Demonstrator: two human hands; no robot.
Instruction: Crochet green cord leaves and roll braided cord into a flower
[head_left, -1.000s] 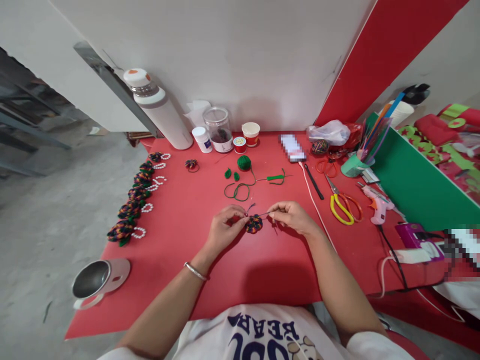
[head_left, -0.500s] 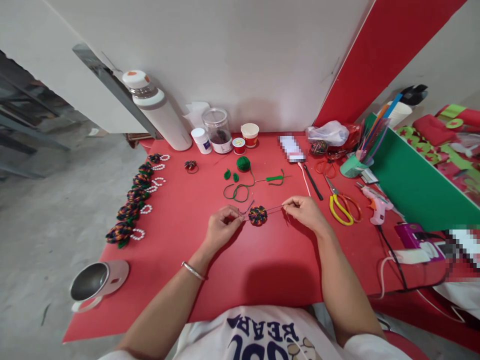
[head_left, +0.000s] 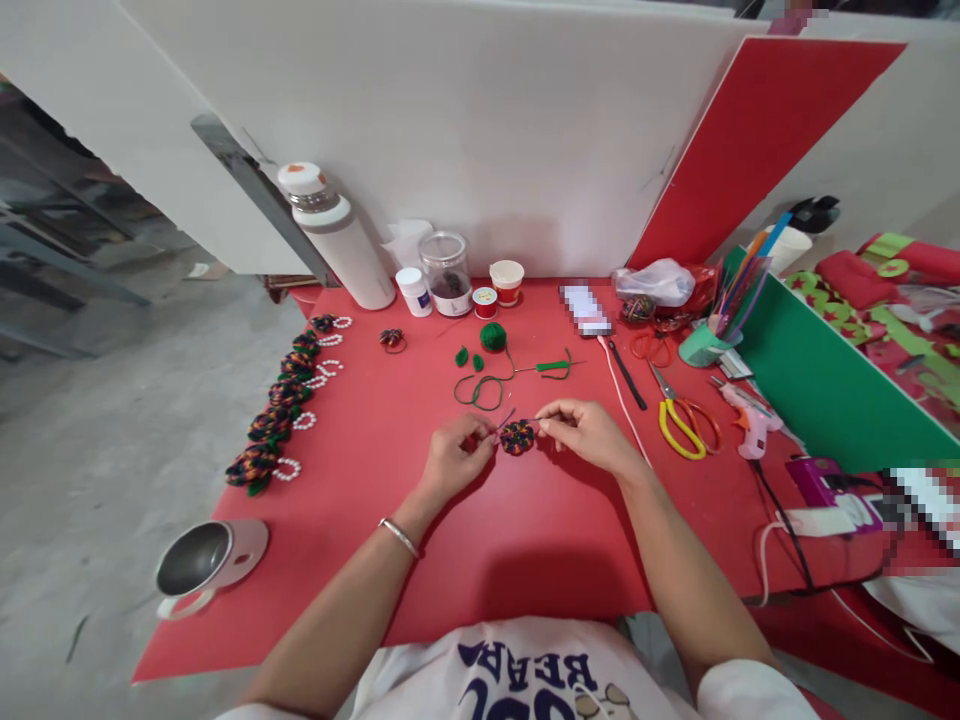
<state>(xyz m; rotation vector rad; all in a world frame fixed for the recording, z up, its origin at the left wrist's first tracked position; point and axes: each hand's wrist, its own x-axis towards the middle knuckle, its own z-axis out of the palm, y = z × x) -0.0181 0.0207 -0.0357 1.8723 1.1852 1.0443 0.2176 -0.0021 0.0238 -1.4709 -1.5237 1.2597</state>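
A round multicoloured crocheted piece [head_left: 517, 438] is between my hands, low over the red table. My left hand [head_left: 457, 455] is closed in a pinch at its left edge, where a short dark purple yarn end sticks up. On the other side my right hand [head_left: 576, 430] pinches a dark yarn strand [head_left: 532, 419] close to the piece. Whether a needle is in those fingers is too small to tell. Beyond them lie a green yarn ball [head_left: 493, 337], two small green leaves [head_left: 469, 359] and a green-handled crochet hook [head_left: 553, 367] with loose green yarn.
Several crocheted flowers with pearl loops [head_left: 271, 424] line the left side, above a steel mug [head_left: 244, 550]. A white bottle [head_left: 349, 255], jar [head_left: 445, 275] and paper cup [head_left: 507, 284] stand behind. On the right are yellow-and-red scissors [head_left: 682, 425], a pink glue gun [head_left: 752, 420] and a green box [head_left: 810, 370].
My right hand has come in leftward to the crocheted piece, and the stretch of yarn between them is shorter. My left hand stays at the left edge. The camera view has shifted slightly.
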